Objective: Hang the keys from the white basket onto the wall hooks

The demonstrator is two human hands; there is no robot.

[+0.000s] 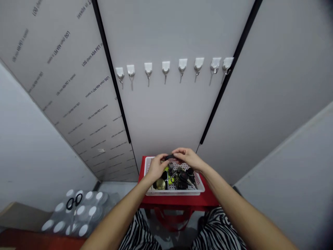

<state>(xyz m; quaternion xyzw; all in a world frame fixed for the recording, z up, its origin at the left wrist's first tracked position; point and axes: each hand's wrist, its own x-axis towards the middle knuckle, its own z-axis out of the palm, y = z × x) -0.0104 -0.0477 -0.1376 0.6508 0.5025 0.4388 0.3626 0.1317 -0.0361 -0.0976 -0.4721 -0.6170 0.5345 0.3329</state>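
Note:
Above a white plastic basket [200,185], my left hand [156,167] and my right hand [189,158] pinch a short black strap [170,157] between them, one at each end. The fingers partly cover it. Inside the basket lies a pile of small items: dark rounded pieces [183,176] that look like keys or fobs, a gold-coloured round piece [160,184], and a yellow-green piece [171,180]. A small grey round piece [171,166] shows just below the strap; whether it hangs from it I cannot tell.
The basket stands on a red stool [210,200]. Several white adhesive hooks [165,67] run in a row across the wall panel ahead. At lower left, black-handled scissors [74,201] lie on wrapped bottles with white caps [80,210]. Side walls rise left and right.

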